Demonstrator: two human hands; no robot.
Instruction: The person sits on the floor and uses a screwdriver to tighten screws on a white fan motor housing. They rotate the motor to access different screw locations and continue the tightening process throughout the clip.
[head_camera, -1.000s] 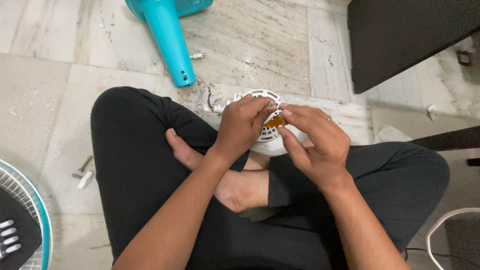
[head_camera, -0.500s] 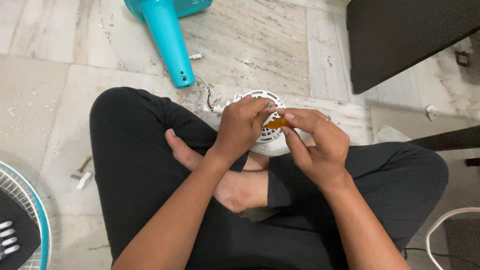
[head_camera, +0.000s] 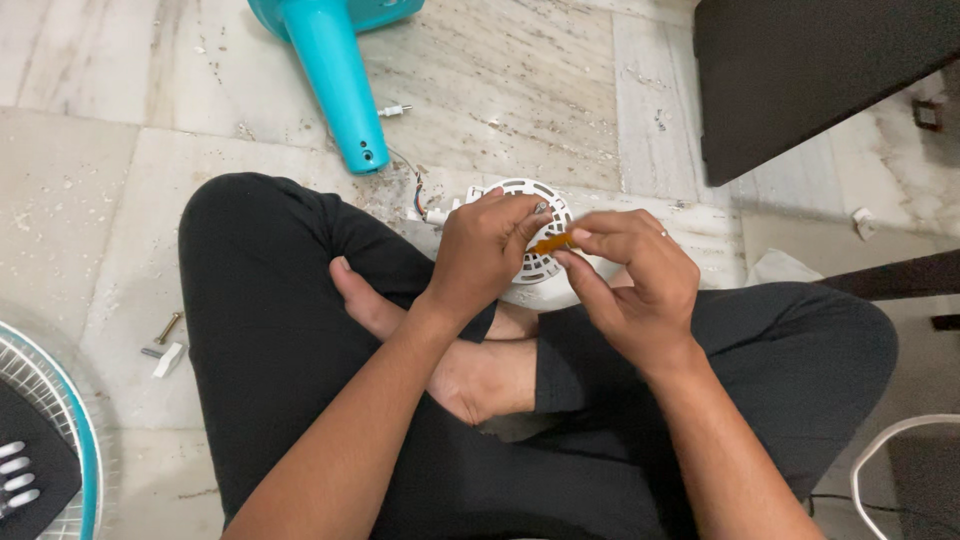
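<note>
- You sit cross-legged on the marble floor (head_camera: 120, 190), black trousers filling the near part of the view and one bare foot (head_camera: 470, 370) tucked between your knees.
- Just past that foot, your left hand (head_camera: 480, 255) grips the white vented motor housing (head_camera: 535, 262); its fingers are curled over the near rim, thumb on top, steadying the housing above your legs.
- Your right hand (head_camera: 630, 285) meets it from the other side. Its thumb and forefinger are pressed together on a small orange piece (head_camera: 552, 243), holding it right at the housing's slotted face, touching or almost touching the grille. What exactly the piece is, you cannot tell at this size.
- Judging from this, you are at the step of working that orange piece at the housing; whether it is going in or coming out cannot be told. The next move likely calls for a firm left-hand hold and fine fingertip control on the right, keeping the piece lined up with its slot.
- Red and dark wires (head_camera: 418, 195) run from the housing's far left edge towards the turquoise fan stand (head_camera: 335, 85), which lies on the floor beyond.
- To your left, well apart, a screw and a small white part (head_camera: 165, 345) lie loose on the floor, and the turquoise-rimmed fan guard (head_camera: 45, 430) shows at the edge.
- Far right, a dark piece of furniture (head_camera: 820, 80) stands on the floor.
</note>
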